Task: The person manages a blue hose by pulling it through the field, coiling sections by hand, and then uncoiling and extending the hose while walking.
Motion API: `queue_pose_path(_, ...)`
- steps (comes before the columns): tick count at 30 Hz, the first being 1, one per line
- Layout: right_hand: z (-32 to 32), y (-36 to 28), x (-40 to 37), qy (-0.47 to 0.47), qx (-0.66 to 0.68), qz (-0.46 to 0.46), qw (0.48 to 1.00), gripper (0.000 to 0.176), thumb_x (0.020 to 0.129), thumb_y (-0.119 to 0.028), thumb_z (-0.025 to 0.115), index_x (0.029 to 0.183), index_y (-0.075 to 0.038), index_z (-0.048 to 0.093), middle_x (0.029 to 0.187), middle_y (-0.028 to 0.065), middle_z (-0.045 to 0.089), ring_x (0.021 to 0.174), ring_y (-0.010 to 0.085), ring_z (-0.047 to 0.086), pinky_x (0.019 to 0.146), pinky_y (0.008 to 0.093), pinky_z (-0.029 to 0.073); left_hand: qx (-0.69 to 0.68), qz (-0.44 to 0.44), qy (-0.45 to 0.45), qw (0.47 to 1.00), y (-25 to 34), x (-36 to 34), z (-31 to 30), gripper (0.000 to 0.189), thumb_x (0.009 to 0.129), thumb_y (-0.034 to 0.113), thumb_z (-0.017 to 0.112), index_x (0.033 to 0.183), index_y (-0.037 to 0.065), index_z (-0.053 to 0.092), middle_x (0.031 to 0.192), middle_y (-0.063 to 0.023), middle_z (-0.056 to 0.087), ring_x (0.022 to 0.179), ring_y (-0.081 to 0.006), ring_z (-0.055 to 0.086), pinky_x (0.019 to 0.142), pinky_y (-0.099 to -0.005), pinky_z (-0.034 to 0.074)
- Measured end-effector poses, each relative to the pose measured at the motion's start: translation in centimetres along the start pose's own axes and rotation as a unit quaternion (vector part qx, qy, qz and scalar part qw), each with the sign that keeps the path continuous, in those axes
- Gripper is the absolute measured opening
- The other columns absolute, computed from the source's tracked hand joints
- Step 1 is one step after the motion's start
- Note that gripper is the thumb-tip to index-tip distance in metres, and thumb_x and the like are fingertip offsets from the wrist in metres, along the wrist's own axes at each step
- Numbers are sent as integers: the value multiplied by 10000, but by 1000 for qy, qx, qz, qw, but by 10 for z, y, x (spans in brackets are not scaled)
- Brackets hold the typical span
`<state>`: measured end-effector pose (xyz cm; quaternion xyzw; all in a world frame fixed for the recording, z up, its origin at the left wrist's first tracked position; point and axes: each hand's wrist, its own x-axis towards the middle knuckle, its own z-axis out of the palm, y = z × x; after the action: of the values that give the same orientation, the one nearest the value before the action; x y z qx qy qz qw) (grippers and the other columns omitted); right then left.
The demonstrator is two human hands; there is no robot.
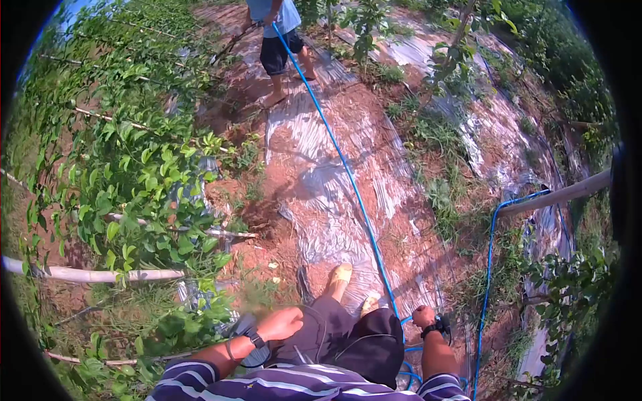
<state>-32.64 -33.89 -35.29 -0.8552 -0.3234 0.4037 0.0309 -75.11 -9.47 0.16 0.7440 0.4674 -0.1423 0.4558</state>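
Note:
My right hand [423, 315] is closed around a blue hose [364, 214], low beside my right thigh. From there the hose runs forward along the ground strip to another person ahead. More blue hose hangs in loops below my right hand. My left hand [281, 324] is curled into a fist in front of my left thigh; whatever it holds, if anything, is hidden. A dark band with a device [249, 339] sits on my left wrist, and another dark strap [438, 325] is on the right one. A thin cable loops over my lap.
The other person [281, 40], in a light blue top and dark shorts, holds the hose ahead. Leafy vines [134, 180] on poles line the left. A wooden pole [562, 192] juts in from the right, with blue hose over it. Torn plastic sheeting [328, 234] covers the soil.

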Motion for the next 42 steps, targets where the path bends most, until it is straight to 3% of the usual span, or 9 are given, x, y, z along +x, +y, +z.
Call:
queue_pose_path(1, 11, 0, 2, 0, 2, 34, 999, 237, 789, -173, 533, 805, -57, 739, 646, 145, 692, 560, 231, 691, 633, 354, 578, 17, -3, -14, 1000, -11, 24, 5, 348, 873, 283, 626, 1118, 38, 600, 1042, -184, 652, 972, -344, 641, 852, -436, 499)
queue_pose_path(2, 42, 14, 19, -51, 51, 87, 994, 274, 799, -217, 561, 950, -77, 742, 943, 236, 695, 970, 406, 663, 899, 472, 519, 34, 5, -45, 998, -18, 47, 6, 385, 874, 288, 624, 1157, 31, 580, 1102, -201, 625, 1044, -365, 609, 901, -445, 478)
queue_pose_path(6, 37, -44, 12, -29, 37, 57, 997, 284, 801, -281, 609, 931, -64, 737, 906, 251, 690, 929, 408, 670, 863, 481, 526, 56, 76, -54, 994, -59, 133, 36, 519, 892, 311, 602, 1300, 17, 473, 1298, -229, 517, 1212, -381, 518, 1013, -432, 424)
queue_pose_path(13, 179, 27, 117, -28, 102, 56, 993, 262, 699, -228, 670, 876, -40, 712, 838, 182, 706, 850, 337, 690, 792, 417, 536, 235, 126, -49, 963, -82, 222, 72, 721, 806, 411, 713, 1399, 100, 447, 1471, -212, 342, 1377, -443, 296, 1096, -544, 327)
queue_pose_path(20, 293, 88, 201, -36, 96, 132, 986, 375, 799, -276, 682, 1093, -66, 579, 1019, 270, 664, 890, 443, 658, 733, 494, 526, 201, 191, 21, 961, -98, 276, 87, 679, 780, 382, 756, 1352, 108, 512, 1460, -198, 372, 1385, -432, 292, 1106, -550, 310)
queue_pose_path(22, 352, 129, 232, -36, 136, 107, 984, 318, 835, -282, 660, 1020, -29, 608, 868, 207, 676, 782, 376, 667, 687, 475, 522, 204, 210, 43, 955, -100, 288, 89, 654, 796, 418, 724, 1354, 143, 522, 1456, -168, 387, 1383, -400, 308, 1082, -545, 322)
queue_pose_path(37, 329, 61, 216, -91, 281, 53, 954, 309, 843, -293, 667, 935, 0, 630, 745, 118, 641, 695, 255, 631, 631, 410, 509, 200, 219, 59, 953, -101, 287, 96, 683, 842, 411, 694, 1390, 76, 462, 1437, -175, 400, 1376, -399, 323, 1119, -516, 310)
queue_pose_path(40, 276, 31, 212, -105, 435, -36, 894, 311, 844, -295, 669, 918, 6, 635, 720, 100, 634, 677, 231, 624, 620, 397, 506, 183, 204, 51, 960, -96, 269, 94, 685, 859, 433, 667, 1398, 72, 449, 1439, -177, 396, 1382, -396, 315, 1136, -513, 284)
queue_pose_path(42, 125, -74, 153, -120, 376, -40, 918, 299, 854, -290, 669, 823, 6, 644, 659, 25, 588, 636, 115, 554, 567, 308, 465, 174, 214, 69, 959, -100, 258, 93, 658, 874, 428, 642, 1393, 71, 453, 1436, -182, 401, 1371, -393, 325, 1105, -510, 312)
